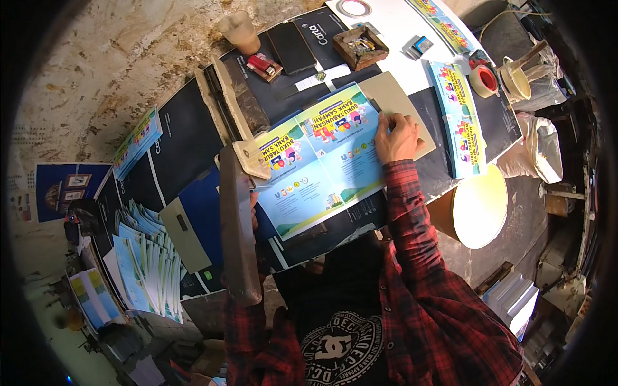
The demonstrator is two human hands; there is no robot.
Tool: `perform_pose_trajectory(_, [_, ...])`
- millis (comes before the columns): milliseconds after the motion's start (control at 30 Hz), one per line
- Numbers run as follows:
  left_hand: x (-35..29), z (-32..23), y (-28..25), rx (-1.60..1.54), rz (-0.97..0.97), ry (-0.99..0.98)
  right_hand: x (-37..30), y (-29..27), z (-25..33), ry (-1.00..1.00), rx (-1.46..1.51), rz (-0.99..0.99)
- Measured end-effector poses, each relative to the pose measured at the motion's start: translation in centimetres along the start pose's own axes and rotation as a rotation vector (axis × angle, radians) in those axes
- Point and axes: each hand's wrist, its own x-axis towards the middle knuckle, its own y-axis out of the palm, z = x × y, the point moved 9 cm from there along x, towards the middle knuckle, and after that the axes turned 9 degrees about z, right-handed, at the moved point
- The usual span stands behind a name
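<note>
A printed cover sheet (335, 164), blue, yellow and green with pictures, lies face up in front of me. My right hand (396, 138) is at its right edge, fingers curled and pinching that side. At the opposite edge only the fingertips of my left hand (255, 209) show; a long brown lever (238, 225) hides the rest. This lever belongs to a beige and brown long-armed device (228, 106), whose beige end overlaps the sheet's left part. Under the sheet's upper right lies a tan board (387, 90).
A fanned pile of booklets (148, 257) lies at left, and a stack of printed covers (458, 122) at right. Farther back are a phone (291, 47), a cup (239, 33), a red lighter (261, 65) and a wooden ashtray (360, 48). Red tape (484, 81) sits near the right edge.
</note>
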Motion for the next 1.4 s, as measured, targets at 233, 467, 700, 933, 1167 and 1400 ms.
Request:
perform_pose_trajectory(233, [-0.5,-0.7,0.5,-0.024,0.028,0.016,0.3,0.5,-0.1,-0.04,-0.007,-0.043])
perform_pose_trajectory(467, [0.7,-0.2,0.1,-0.036,0.031,0.068,0.7,0.6,-0.5,-0.02,-0.019,-0.003])
perform_pose_trajectory(700, [-1.5,-0.4,-0.5,-0.024,-0.011,0.058,-7.3,-0.4,9.5,-0.499,-0.096,-0.122])
perform_pose_trajectory(933, [0.0,0.1,0.2,0.046,0.037,0.088,-11.5,9.2,13.2,-0.719,-0.175,0.166])
perform_pose_trajectory(1167, [-2.2,-3.7,2.4,0.087,-0.07,0.351,-11.5,9.9,12.9,-0.729,-0.279,0.148])
perform_pose_trajectory(1400, [-9.5,-5.8,4.4,0.814,-0.395,0.791,-11.6,10.6,12.8,-0.736,-0.354,0.128])
